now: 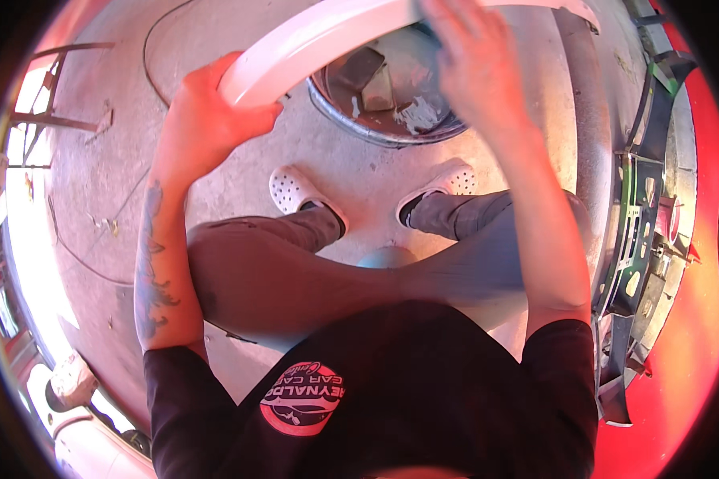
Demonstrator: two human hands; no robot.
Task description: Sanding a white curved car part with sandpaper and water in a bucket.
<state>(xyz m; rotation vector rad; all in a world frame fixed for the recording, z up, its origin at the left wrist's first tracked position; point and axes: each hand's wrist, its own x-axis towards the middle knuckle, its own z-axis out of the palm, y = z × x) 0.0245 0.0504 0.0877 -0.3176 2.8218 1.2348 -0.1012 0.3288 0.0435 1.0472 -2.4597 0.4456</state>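
My left hand (pixel 220 116) is closed on the left end of a long, curved, glossy white panel (pixel 311 44) that arches across the top of the view. My right hand (pixel 475 68) is at the panel farther right, its fingers smeared by motion; whether they grip anything is unclear. Just below the panel, between my hands, stands a round metal tub (pixel 335 116) with dark and pale contents that I cannot make out clearly.
My white clogs (pixel 287 188) rest on a concrete floor (pixel 104 184) with a cable on it. Dark metal framing (pixel 56 116) stands at the left. Black and green vehicle parts (pixel 643 199) line the right side, beside a red panel (pixel 683 351).
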